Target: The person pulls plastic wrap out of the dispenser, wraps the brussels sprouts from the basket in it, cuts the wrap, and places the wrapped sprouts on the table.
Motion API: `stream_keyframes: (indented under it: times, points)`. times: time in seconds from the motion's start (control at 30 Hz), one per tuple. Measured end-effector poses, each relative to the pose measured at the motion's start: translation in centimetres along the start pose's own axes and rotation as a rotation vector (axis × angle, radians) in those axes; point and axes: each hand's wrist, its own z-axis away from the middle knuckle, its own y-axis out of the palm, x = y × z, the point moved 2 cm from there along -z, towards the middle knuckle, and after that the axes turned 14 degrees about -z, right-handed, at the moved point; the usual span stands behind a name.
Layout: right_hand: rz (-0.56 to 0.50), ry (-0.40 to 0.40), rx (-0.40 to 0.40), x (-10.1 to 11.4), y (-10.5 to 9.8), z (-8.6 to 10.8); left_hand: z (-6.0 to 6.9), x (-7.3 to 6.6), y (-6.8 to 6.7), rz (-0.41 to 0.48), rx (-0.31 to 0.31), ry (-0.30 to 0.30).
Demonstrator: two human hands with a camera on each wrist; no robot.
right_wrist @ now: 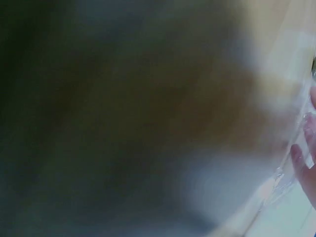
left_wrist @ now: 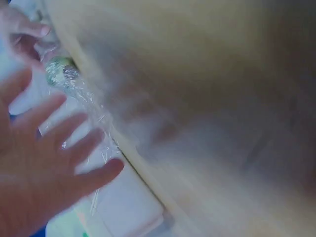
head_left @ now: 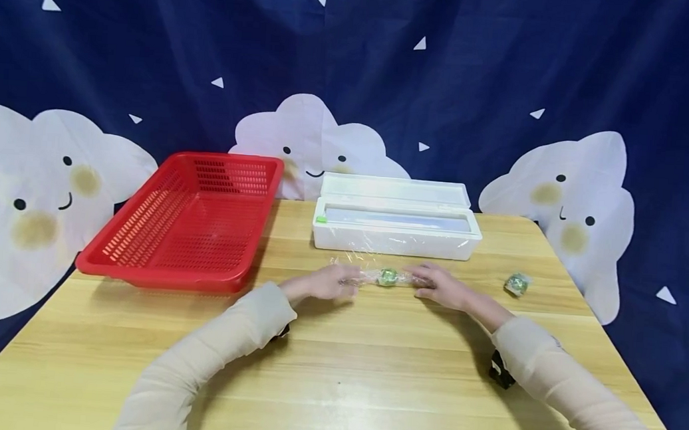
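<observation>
A small round green item wrapped in cling film [head_left: 387, 277] lies on the table between the two hands, and its clear film stretches out to both sides. Over the film's left end is my left hand [head_left: 330, 282]; the left wrist view shows that hand [left_wrist: 44, 148] with its fingers straight and spread. Curled fingers of my right hand [head_left: 444, 287] pinch the film at the right end. From the left wrist view, that right hand [left_wrist: 19, 32] is seen next to the green item [left_wrist: 60, 72]. The right wrist view is mostly blurred, with fingertips at its right edge.
A white cling film box [head_left: 396, 241] stands open behind the hands, with loose film at its front. A red plastic basket [head_left: 163, 277] sits at the left. Another film-wrapped green item [head_left: 517, 284] lies right of the right hand. A patterned blue curtain [head_left: 367, 57] hangs behind the table.
</observation>
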Motion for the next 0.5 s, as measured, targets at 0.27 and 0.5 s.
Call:
stream_keyframes:
  times: [0.27, 0.5]
  points:
    - [-0.317, 0.091, -0.174, -0.9, -0.9, 0.8, 0.2, 1.9, -3.0, 0.292, -0.728, -0.377]
    - [-0.277, 0.094, -0.245, -0.5, -1.6, 0.4, 0.0, 3.0, -5.2, 0.304, -1.019, -0.572]
